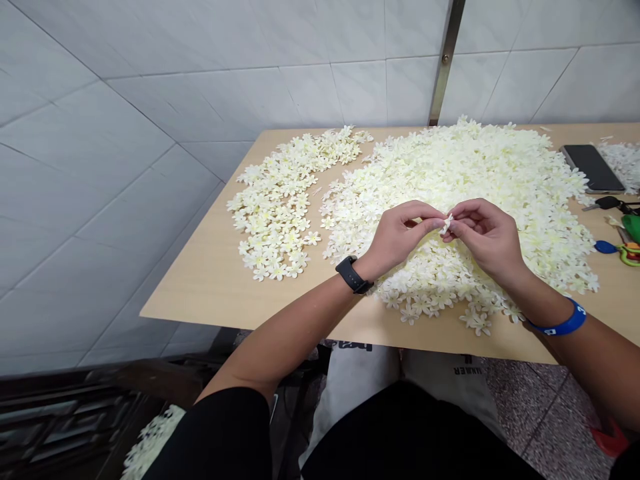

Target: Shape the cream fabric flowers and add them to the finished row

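Between my fingertips, above a large heap of loose cream-white artificial flowers [480, 160], is one small artificial flower [447, 225]. My left hand [400, 233] pinches it from the left with thumb and forefinger. From the other side, the thumb and fingertips of my right hand [487, 237] close on it too. Its petals are partly covered by my fingers. Left of the heap, a second, flatter group of yellow-centred flowers [280, 207] lies spread in a curved band on the tan tabletop [200, 267].
A dark phone [593, 168] lies right of the heap. Close by are keys [607, 203], a blue tag [605, 247] and white bits [623, 167]. The tiled wall [325, 87] borders the table's back. More flowers [153, 440] show low at the left, below table level.
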A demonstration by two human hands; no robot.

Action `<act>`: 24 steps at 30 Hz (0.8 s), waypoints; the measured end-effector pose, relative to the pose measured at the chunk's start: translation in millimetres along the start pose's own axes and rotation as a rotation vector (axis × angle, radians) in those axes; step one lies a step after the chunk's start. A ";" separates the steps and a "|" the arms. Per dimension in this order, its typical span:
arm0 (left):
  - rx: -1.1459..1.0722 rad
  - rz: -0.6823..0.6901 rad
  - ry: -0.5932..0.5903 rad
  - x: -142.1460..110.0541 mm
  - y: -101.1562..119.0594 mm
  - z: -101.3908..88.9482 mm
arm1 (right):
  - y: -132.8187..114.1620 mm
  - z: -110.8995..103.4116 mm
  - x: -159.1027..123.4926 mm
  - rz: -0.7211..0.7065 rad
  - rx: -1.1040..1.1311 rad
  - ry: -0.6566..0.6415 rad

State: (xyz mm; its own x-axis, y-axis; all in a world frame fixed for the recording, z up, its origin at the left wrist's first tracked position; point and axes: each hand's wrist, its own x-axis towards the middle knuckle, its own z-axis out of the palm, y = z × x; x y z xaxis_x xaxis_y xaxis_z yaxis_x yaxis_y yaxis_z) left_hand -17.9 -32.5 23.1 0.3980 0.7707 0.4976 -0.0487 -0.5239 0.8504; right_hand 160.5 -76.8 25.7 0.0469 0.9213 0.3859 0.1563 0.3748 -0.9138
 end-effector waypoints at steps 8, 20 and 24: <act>-0.100 -0.153 0.036 -0.1 3.4 2.3 | 5.4 -1.5 -6.5 -0.278 -0.290 0.074; -0.313 -0.311 -0.037 0.8 -1.5 3.6 | -2.8 -5.0 -1.1 -0.488 -0.556 0.049; -0.313 -0.318 -0.023 1.2 -2.5 2.5 | -1.3 -5.1 -1.3 -0.536 -0.538 0.039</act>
State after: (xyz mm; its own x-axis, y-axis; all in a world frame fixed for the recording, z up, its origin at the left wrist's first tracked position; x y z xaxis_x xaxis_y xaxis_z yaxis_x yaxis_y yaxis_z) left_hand -15.0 -31.2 21.2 0.4582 0.8655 0.2025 -0.1939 -0.1250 0.9730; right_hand 165.3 -79.1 27.0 -0.1380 0.6193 0.7729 0.6265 0.6590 -0.4162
